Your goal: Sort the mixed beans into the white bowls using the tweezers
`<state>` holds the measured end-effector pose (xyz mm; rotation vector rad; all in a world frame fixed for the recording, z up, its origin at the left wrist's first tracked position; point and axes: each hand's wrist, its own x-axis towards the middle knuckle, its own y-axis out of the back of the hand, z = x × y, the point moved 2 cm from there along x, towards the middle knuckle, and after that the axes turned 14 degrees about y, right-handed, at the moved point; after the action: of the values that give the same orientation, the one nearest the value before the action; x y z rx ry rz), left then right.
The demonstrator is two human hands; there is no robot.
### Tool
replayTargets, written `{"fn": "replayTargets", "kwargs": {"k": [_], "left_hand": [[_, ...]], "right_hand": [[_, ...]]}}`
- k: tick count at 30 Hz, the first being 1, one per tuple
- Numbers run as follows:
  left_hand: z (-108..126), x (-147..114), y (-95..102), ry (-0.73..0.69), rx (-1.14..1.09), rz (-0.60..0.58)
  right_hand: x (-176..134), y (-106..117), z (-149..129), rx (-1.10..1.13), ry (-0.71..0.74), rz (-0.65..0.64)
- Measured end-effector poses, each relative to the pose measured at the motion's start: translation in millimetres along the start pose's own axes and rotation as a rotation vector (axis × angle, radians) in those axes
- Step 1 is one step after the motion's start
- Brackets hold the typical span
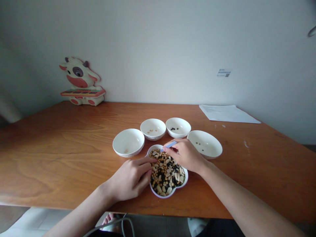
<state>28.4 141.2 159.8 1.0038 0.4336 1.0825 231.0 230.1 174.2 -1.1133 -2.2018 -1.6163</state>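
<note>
Light blue tweezers (171,144) are pinched in my right hand (184,153), their tip low over the far left side of a scalloped dish (181,187). Peanuts, yellow beans and dark seeds (166,174) fill that dish as a mix. My left hand (133,176) lies over the dish's left rim, index finger stretched onto the beans, the other fingers bent. Whether the tweezers grip a bean is too small to tell. Around the far side stand a left bowl (120,144) with one pale piece, a bowl (153,125) with several yellowish ones, a bowl (181,123) with dark ones and a right bowl (211,144) with small dark ones.
A cow-shaped toy keyboard (82,82) stands at the back left of the wooden table (61,148). White papers (228,113) lie at the back right, by the wall. Below the near edge, a cable (123,223) and feet show.
</note>
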Motion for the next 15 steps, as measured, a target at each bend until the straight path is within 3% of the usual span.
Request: {"fn": "replayTargets", "kwargs": {"k": [15], "left_hand": [[0.6, 0.6, -0.1, -0.006, -0.015, 0.004]], "right_hand": [[0.0, -0.5, -0.2, -0.002, 0.022, 0.018]]}}
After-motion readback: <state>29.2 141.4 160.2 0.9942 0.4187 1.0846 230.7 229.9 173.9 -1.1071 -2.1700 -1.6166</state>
